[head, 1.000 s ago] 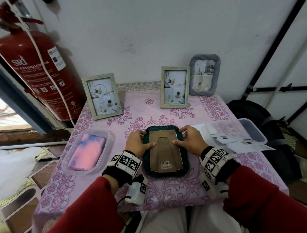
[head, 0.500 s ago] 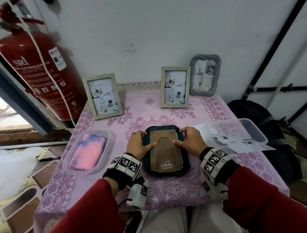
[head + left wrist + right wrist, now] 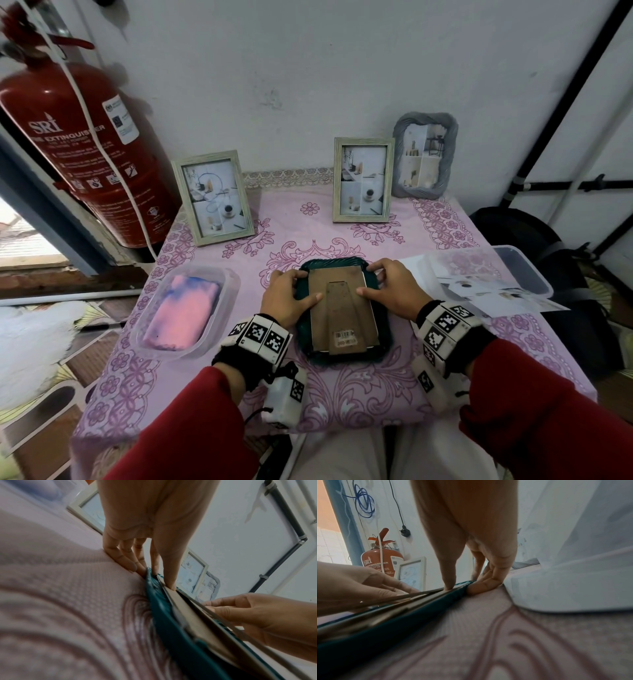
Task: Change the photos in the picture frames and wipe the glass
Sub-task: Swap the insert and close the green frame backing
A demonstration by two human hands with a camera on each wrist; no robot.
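The green frame [image 3: 344, 308] lies face down on the counter [image 3: 342, 394], right in front of me, with its brown back [image 3: 342, 315] up. My left hand [image 3: 286, 298] is at its 9 o'clock side and my right hand [image 3: 394, 294] at 3 o'clock. On each hand the fingers curl round the frame's edge and the thumb presses on the back.

I think the back could pop off fast if I pull hard. Then the glass could slip out and crack. The frame could also slide on the cloth.

I cannot see the glass or the photo; they are underneath. I cannot see the little clips. The new photos [image 3: 493, 291] at 3 o'clock are blurry.
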